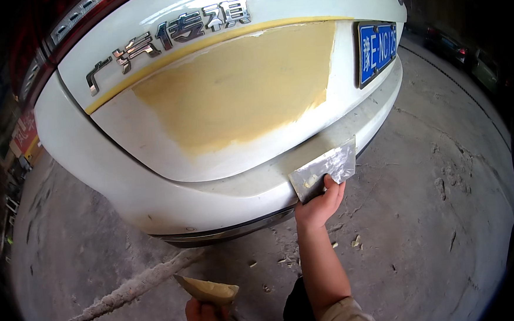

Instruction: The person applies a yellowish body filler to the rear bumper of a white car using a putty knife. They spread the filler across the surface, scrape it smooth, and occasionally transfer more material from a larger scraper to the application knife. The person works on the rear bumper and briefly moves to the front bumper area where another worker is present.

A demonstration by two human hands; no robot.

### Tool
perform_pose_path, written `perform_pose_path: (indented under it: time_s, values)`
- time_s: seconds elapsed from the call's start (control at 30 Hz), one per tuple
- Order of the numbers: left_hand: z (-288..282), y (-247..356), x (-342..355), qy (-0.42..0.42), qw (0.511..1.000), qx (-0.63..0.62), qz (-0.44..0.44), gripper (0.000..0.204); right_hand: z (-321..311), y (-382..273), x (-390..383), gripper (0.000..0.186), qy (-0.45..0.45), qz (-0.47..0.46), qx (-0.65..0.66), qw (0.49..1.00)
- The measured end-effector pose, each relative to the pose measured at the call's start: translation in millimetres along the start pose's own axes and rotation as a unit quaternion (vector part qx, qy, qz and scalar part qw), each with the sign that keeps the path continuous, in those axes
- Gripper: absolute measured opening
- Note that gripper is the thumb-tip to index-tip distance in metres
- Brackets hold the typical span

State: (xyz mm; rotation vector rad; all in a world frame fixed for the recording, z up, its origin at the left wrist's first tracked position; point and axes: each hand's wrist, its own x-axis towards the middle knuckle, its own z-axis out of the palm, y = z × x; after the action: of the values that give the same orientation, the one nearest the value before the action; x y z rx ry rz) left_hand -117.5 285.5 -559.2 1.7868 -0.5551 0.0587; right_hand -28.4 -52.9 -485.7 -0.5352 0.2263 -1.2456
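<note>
My right hand (320,206) grips a flat metal filler spreader (326,163), thumb across its face. Its silvery blade has pale smears and stands in front of the white rear bumper (241,191); whether it touches cannot be told. Low in view, my left hand (202,318) is closed around a putty board (209,291) coated with yellowish filler; its underside is hidden. Above both hands, a broad, smooth patch of yellow-beige filler (246,84) covers much of the car's white tailgate (122,124), with ragged lower edges.
Yellow masking tape (162,61) runs beneath the chrome lettering (173,36). A blue licence plate (377,53) sits right of the patch. Small yellowish crumbs (356,241) lie on the cracked concrete floor (425,209). Other cars (447,46) stand at the far right.
</note>
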Motion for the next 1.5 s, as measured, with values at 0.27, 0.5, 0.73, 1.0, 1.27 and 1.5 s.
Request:
perform_pose_path:
  time_s: [0.27,0.5,0.73,1.0,1.27,1.5]
  values:
    - [7.2,34.7,16.4,-0.113,0.993,0.008,-0.021,0.023,-1.8,-1.2,0.1,0.032,-0.005,-0.035,-0.03,0.999]
    - [12.0,51.5,33.3,-0.173,0.982,-0.072,-0.013,0.028,8.3,-15.6,-10.4,0.024,-0.007,0.013,-0.02,1.0]
    - [24.4,49.8,38.4,-0.121,0.933,-0.286,-0.181,0.037,9.2,-12.8,3.2,0.02,-0.002,0.086,0.013,0.996]
    - [32.2,50.7,44.6,-0.143,0.937,-0.268,-0.17,0.038,10.0,-10.4,2.3,0.022,0.003,0.082,0.004,0.997]
    - [34.6,38.2,37.1,-0.091,0.934,-0.281,-0.203,0.031,8.2,-10.9,1.9,0.022,-0.007,0.077,0.005,0.997]
    - [27.4,32.7,31.2,-0.151,0.942,-0.257,-0.153,0.023,8.1,-9.3,-3.9,0.024,-0.005,0.066,0.011,0.998]
